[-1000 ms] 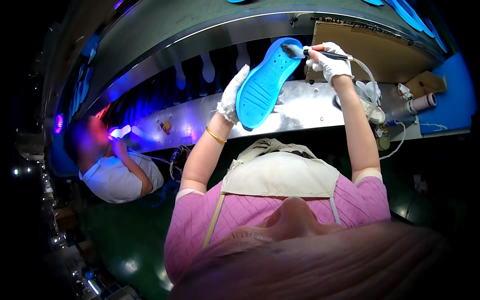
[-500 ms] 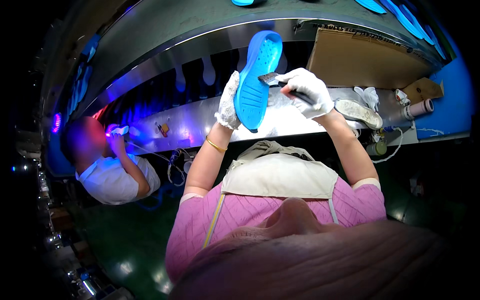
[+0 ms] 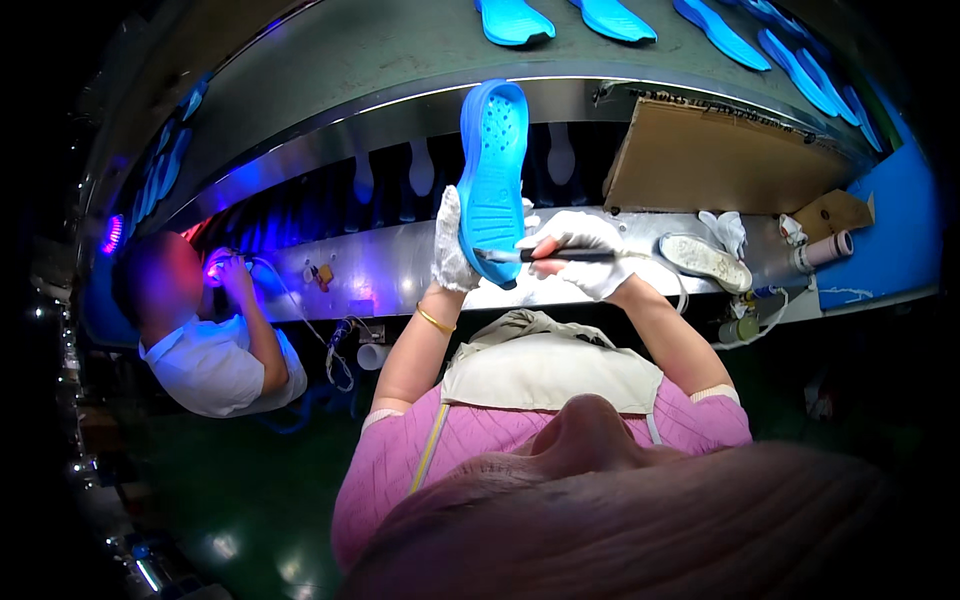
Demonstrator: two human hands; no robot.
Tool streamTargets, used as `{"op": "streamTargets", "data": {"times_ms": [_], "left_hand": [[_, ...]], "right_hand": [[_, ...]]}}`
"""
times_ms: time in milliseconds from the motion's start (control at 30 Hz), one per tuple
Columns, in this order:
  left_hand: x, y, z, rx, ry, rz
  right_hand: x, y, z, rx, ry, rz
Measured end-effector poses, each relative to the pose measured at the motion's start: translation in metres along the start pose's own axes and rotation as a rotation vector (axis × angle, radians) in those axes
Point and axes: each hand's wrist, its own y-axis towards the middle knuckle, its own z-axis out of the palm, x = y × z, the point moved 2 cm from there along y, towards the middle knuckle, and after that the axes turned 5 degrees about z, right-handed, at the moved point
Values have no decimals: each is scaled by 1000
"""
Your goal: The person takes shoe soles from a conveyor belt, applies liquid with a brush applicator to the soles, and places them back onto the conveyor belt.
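Note:
A bright blue shoe sole (image 3: 494, 175) stands nearly upright before me, its inner face with small holes and ridges turned toward me. My left hand (image 3: 452, 240), in a white glove, grips the sole along its left edge near the lower end. In my gloved right hand (image 3: 580, 250) is a dark-handled flat brush (image 3: 560, 256), held almost level. Its bristles point left and lie against the lower, heel part of the sole.
Blue soles (image 3: 515, 20) lie along the green conveyor belt (image 3: 400, 70) at the back. A cardboard box (image 3: 720, 160) leans behind the metal shelf (image 3: 390, 255). To the right lie a whitish sole-shaped piece (image 3: 705, 260) and a pink roll (image 3: 830, 248). A co-worker (image 3: 215, 350) sits at the left.
The brush has moved from the upper middle of the sole down to its heel end and now lies level. The sole has shifted slightly left and straightened. More soles show on the belt.

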Motion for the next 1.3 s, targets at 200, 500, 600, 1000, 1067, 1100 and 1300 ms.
{"op": "streamTargets", "data": {"times_ms": [200,500,600,1000,1067,1100,1300], "left_hand": [[6,-9,-2,-170,162,139],[-5,-9,-18,-104,108,139],[-12,-11,-11,-112,99,175],[-20,-8,-8,-101,135,131],[-27,0,-22,-126,-94,180],[-33,1,-19,14,-51,103],[-123,59,28,276,72,204]], "right_hand": [[-15,29,-6,-342,249,-73],[28,54,-24,-175,-582,-499],[30,58,-17,31,-794,-619],[18,85,9,-298,-673,-737],[13,63,32,-207,-570,-724],[15,53,36,-141,-498,-629],[30,43,-14,-384,1,-339]]}}
